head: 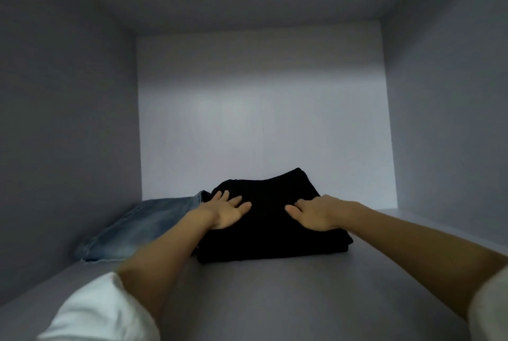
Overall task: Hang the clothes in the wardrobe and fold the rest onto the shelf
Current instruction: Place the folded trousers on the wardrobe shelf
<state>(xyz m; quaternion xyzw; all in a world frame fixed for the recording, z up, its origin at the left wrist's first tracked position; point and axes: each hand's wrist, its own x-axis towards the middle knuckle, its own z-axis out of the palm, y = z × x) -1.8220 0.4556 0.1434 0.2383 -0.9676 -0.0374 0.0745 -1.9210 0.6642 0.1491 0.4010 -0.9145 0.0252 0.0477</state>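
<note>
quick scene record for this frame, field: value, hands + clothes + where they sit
setting: inside a wardrobe compartment, on its shelf
black garment: folded, lying on the shelf, centre
jeans: folded blue denim, left of the black garment, touching it
left hand: fingers straight, resting flat on the black garment
right hand: on the black garment's right side, fingers bent; grip unclear
sleeves: white, pushed up both forearms

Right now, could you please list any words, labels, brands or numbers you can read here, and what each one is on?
None: no readable text shows on the black folded garment, the folded jeans, the shelf, the white sleeves or the wardrobe walls.
</note>
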